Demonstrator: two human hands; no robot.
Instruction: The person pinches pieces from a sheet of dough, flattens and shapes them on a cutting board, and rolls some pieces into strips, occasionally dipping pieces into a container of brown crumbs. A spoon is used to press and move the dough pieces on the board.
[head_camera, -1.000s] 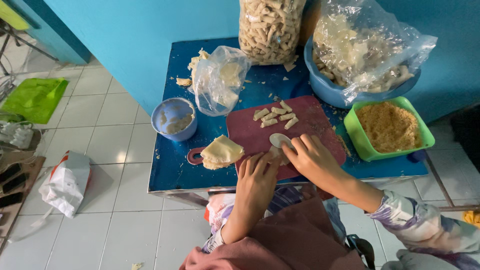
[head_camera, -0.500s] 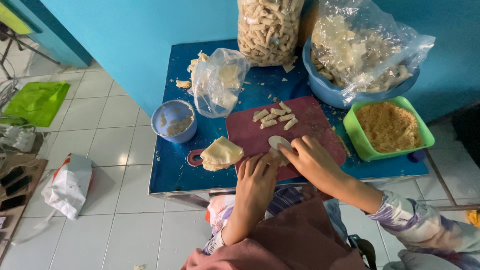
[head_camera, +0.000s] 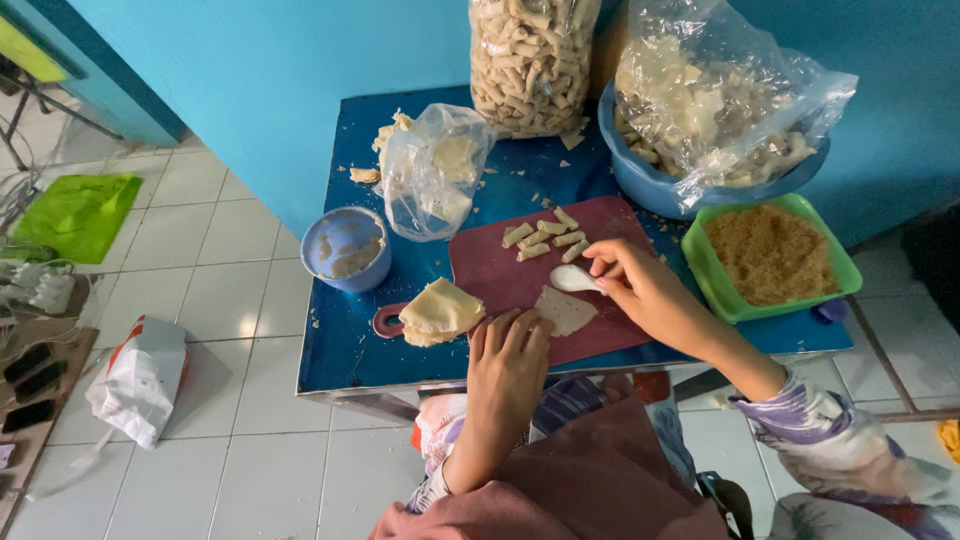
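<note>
Moved: right hand has lifted the spoon off the wrapper.
Right grip: fingers pinch spoon.
Left hand: flat, holding nothing, at the wrapper's edge.
Wrapper: flat on red board.

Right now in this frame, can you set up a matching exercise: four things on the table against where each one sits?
Things:
1. white spoon
2. stack of wrappers
3. green tray of crumbs
4. small blue bowl

Places:
A. table's left side
B. table's right side
C. in the right hand
D. cutting board's left corner

Pairs: 1-C, 2-D, 3-B, 4-A
</note>
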